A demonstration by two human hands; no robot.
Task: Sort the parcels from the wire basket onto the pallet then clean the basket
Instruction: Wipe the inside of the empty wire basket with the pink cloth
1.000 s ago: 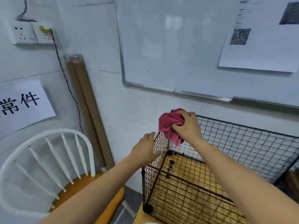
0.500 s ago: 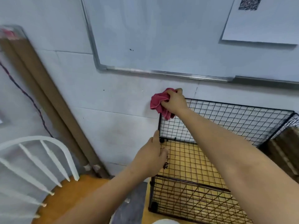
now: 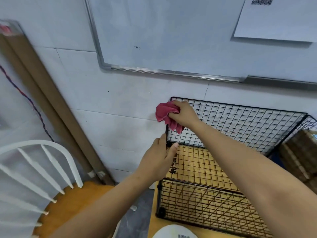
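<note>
The black wire basket [image 3: 240, 127] stands on a yellow surface against the white wall, with nothing inside it. My right hand [image 3: 184, 113] grips a bunched red cloth [image 3: 165, 114] and presses it on the basket's top left back corner. My left hand [image 3: 158, 160] grips the upper edge of the basket's left side panel, thumb inside the mesh and fingers outside. No parcels lie in the basket.
A white spindle-back chair [image 3: 42, 169] with an orange seat stands at the left. Long brown cardboard tubes [image 3: 51, 100] lean on the wall. A whiteboard [image 3: 171, 35] hangs above the basket. Brown cardboard boxes [image 3: 301, 155] sit right of the basket.
The view has dipped down and to the right. My right hand has kept the red cloth at the back left corner, sliding it slightly down. My left hand stays on the side panel.
</note>
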